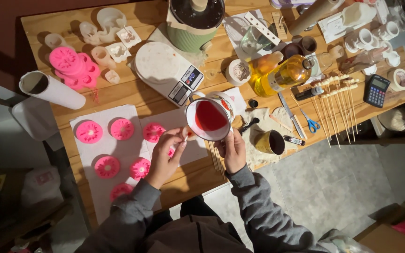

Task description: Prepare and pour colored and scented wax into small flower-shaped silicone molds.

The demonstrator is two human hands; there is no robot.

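Observation:
My right hand (233, 151) grips a white enamel mug (210, 119) filled with red liquid, held tilted above the wooden table (137, 96). My left hand (166, 152) pinches a thin stick (186, 137) against the mug's rim, over a pink flower-shaped mould (171, 152) that it partly hides. Several more pink flower moulds (121, 129) lie on white paper sheets (113, 150) to the left of my hands.
A kitchen scale (165, 70), a green pot (194, 21), an oil bottle (282, 75), a dark cup (270, 142), scissors (309, 122), skewers (336, 112), a calculator (376, 90), stacked pink moulds (71, 65), a white tube (50, 89) and white plaster pieces (108, 26) crowd the table.

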